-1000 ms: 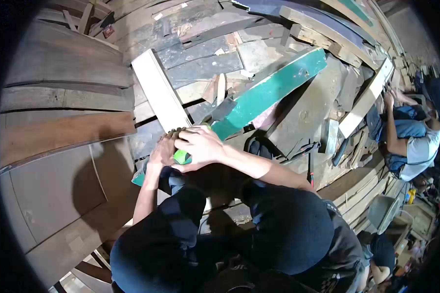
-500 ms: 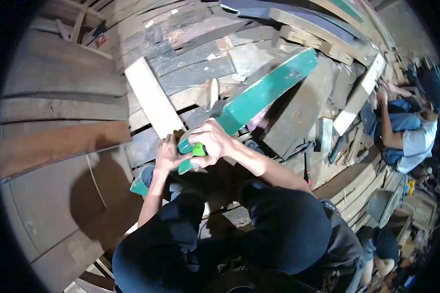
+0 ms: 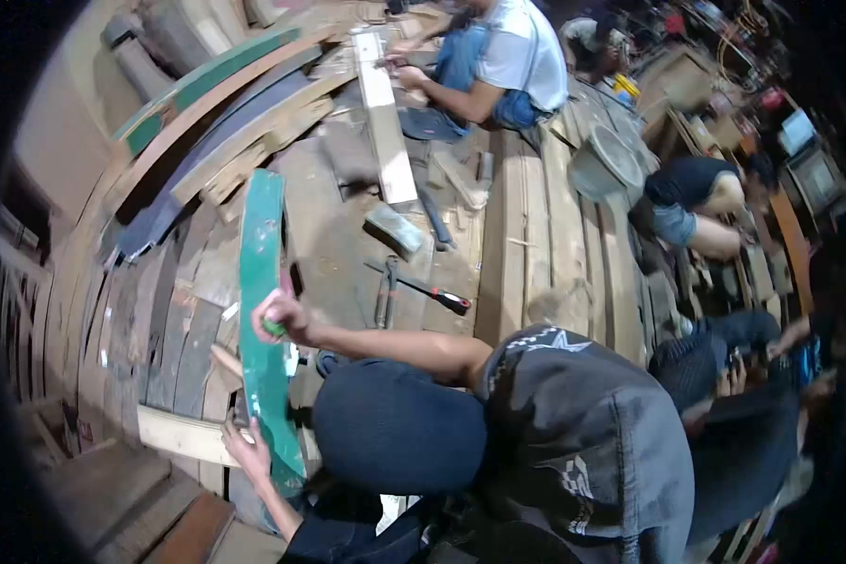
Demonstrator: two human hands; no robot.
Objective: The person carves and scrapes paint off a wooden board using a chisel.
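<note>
A long green-painted board [image 3: 261, 244] with chipped paint runs away from my body. My right hand [image 3: 287, 312] is closed around a bright green handle [image 3: 273, 327] over the board's middle; the tool's working end is hidden or too small to make out. At the board's near end, my left hand [image 3: 247, 453] rests against its left edge with thumb and fingers apart. A pale bare plank [image 3: 183, 434] lies beside that hand, its right end close to the green board.
Pliers [image 3: 385, 293] and a red-and-black-handled tool [image 3: 451, 301] lie on the planks right of the board. A grey block [image 3: 393, 230] is farther off. A co-worker [image 3: 522, 56] handles a white piece of wood [image 3: 385, 122]. Other people sit at the right.
The view has swung right, bringing co-workers into fuller view. My right hand has moved away from my left, up along the green board, still holding the green handle. My left stays near the board's end.
</note>
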